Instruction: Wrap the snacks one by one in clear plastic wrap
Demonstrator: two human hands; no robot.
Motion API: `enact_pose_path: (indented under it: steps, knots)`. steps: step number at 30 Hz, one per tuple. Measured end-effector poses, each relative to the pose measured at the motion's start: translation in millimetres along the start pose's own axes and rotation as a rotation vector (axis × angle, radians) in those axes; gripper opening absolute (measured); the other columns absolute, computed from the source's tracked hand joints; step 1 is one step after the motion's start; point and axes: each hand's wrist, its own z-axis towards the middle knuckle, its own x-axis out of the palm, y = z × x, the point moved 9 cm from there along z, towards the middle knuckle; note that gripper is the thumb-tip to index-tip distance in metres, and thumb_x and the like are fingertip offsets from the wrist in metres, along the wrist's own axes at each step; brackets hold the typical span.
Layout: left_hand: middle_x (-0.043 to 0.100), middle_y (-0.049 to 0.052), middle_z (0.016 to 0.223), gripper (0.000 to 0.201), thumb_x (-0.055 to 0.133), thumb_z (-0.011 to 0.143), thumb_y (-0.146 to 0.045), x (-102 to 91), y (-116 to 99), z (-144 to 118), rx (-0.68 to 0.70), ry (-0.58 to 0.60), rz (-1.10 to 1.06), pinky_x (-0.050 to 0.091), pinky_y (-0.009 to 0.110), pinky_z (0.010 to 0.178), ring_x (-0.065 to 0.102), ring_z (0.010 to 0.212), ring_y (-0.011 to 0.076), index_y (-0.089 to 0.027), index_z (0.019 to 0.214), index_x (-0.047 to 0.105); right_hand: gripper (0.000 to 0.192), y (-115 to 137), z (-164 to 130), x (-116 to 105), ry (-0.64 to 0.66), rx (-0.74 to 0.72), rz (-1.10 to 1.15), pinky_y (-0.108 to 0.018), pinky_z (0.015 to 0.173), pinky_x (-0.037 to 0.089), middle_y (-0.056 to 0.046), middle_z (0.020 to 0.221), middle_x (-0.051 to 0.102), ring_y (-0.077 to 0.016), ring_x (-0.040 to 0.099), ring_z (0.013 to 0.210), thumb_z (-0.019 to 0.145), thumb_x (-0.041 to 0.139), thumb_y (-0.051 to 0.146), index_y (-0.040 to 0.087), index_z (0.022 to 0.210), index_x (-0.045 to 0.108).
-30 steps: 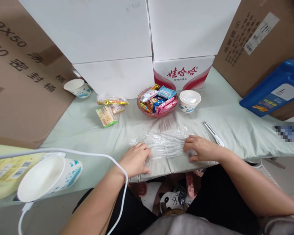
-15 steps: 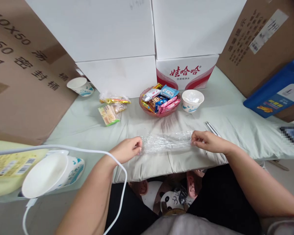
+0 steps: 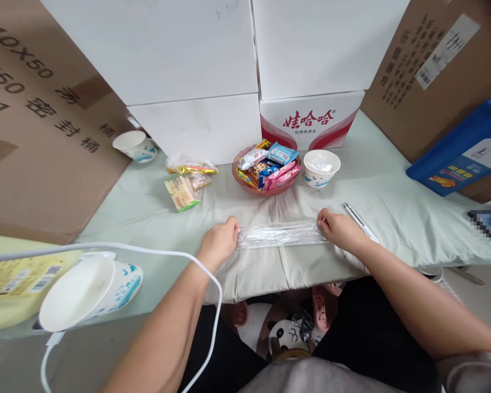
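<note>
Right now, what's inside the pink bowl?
The pink bowl is heaped with wrapped snacks in blue, pink, yellow and white packets. Whatever lies beneath the top packets is covered.

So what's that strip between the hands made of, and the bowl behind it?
Strip: looks like thin clear plastic film, glossy and crinkled, the cloth showing through. Snack bowl: seems pinkish translucent plastic or glass; which one is hard to tell.
</note>
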Motion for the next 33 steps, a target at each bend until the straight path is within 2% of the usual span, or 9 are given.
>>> enact_pose_path:
  steps: [6,9,12,16,20,24,27,30,33]
  knots:
    - [0.068,0.009,0.091,0.024,0.043,0.093,-0.035,-0.9,3,3,-0.018,-0.082,0.017,0.047,0.032,0.070,0.066,0.084,0.0247,-0.020,0.105,0.057,0.023,-6,1,6,0.018,0.051,-0.185,-0.030,0.064,0.038,-0.008,0.091,0.071,-0.0245,0.065,0.081,0.094,0.043,0.034,0.019,0.104,0.058]
    - [0.064,0.015,0.101,0.025,0.049,0.089,-0.033,-24.7,1,-6,0.003,-0.335,-0.003,0.048,0.040,0.080,0.061,0.098,0.0309,-0.015,0.103,0.060,0.027,-3,-4,-9,-0.105,-0.014,-0.168,-0.034,0.078,0.043,-0.012,0.104,0.068,-0.0265,0.063,0.094,0.091,0.050,0.035,0.017,0.109,0.060]
    - [0.062,0.016,0.108,0.026,0.045,0.091,-0.029,-38.7,-19,-24,0.135,-0.552,-0.055,0.044,0.044,0.093,0.056,0.108,0.0313,-0.015,0.104,0.063,0.036,24,-15,-23,-0.270,-0.260,-0.092,-0.039,0.099,0.039,-0.015,0.120,0.061,-0.0284,0.053,0.116,0.093,0.050,0.040,0.016,0.116,0.060]
    - [0.047,0.012,0.144,0.045,0.043,0.094,-0.040,1.4,-74,-35,0.552,-0.358,-0.061,0.027,0.049,0.112,0.036,0.137,0.0295,-0.020,0.134,0.050,0.071,73,-31,10,-0.151,-0.617,-0.062,-0.051,0.114,0.021,-0.018,0.149,0.039,-0.0326,0.024,0.143,0.089,0.050,0.059,0.014,0.143,0.042]
    - [0.025,0.015,0.158,0.073,0.049,0.090,-0.055,39.4,-77,-28,0.567,-0.134,0.013,0.013,0.061,0.115,0.014,0.147,0.0343,-0.019,0.149,0.029,0.091,76,-32,46,0.076,-0.652,-0.102,-0.060,0.113,0.015,-0.018,0.156,0.028,-0.0369,0.013,0.146,0.082,0.051,0.071,0.015,0.150,0.031]
    - [0.028,0.016,0.156,0.068,0.055,0.089,-0.048,23.0,-68,-29,0.467,-0.215,-0.004,0.015,0.062,0.114,0.015,0.146,0.0375,-0.017,0.146,0.035,0.071,33,-16,21,-0.003,-0.387,-0.092,-0.053,0.108,0.029,-0.019,0.150,0.037,-0.0365,0.030,0.139,0.087,0.053,0.057,0.015,0.144,0.040]
    - [0.043,0.015,0.146,0.057,0.056,0.090,-0.038,9.5,-86,-45,0.502,-0.279,-0.083,0.030,0.053,0.111,0.032,0.138,0.0345,-0.016,0.141,0.043,0.046,8,-10,4,-0.005,-0.193,-0.084,-0.043,0.097,0.042,-0.018,0.121,0.061,-0.0315,0.054,0.114,0.085,0.061,0.038,0.013,0.123,0.057]
    - [0.053,0.015,0.135,0.055,0.058,0.088,-0.036,14.1,-111,-61,0.577,-0.258,-0.146,0.039,0.048,0.105,0.045,0.126,0.0316,-0.016,0.138,0.046,0.013,14,-15,7,0.119,-0.199,-0.003,-0.034,0.084,0.045,-0.009,0.094,0.066,-0.0246,0.061,0.093,0.081,0.061,0.023,0.017,0.091,0.063]
    - [0.052,0.015,0.137,0.060,0.062,0.086,-0.037,25.9,-125,-70,0.641,-0.227,-0.188,0.037,0.050,0.107,0.043,0.130,0.0326,-0.016,0.139,0.044,0.002,33,-26,4,0.155,-0.267,0.204,-0.030,0.075,0.046,-0.005,0.085,0.064,-0.0192,0.060,0.081,0.079,0.059,0.020,0.019,0.080,0.058]
